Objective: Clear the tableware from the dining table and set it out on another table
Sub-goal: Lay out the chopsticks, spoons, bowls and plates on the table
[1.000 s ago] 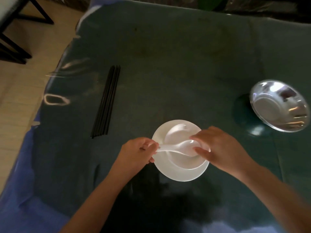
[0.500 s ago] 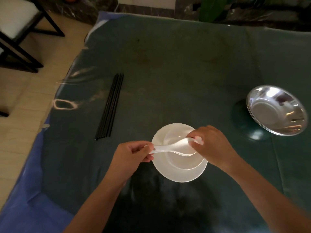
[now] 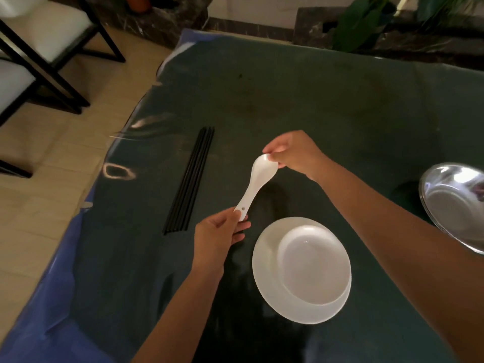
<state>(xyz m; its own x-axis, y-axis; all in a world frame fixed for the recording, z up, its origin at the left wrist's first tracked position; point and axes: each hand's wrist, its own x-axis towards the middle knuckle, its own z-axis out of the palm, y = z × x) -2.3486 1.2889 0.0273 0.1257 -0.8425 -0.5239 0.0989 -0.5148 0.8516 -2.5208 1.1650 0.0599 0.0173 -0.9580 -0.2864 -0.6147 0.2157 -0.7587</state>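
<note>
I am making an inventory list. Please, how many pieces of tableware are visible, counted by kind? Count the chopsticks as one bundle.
White spoon, held by the left hand and right hand: 1
White bowl: 1
White plate under the bowl: 1
Metal dish: 1
Bundle of black chopsticks: 1
Total: 5

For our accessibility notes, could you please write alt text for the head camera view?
Two hands, left hand and right hand, hold a white spoon above a dark green table, beside a white bowl on a plate, black chopsticks and a steel bowl.
</note>
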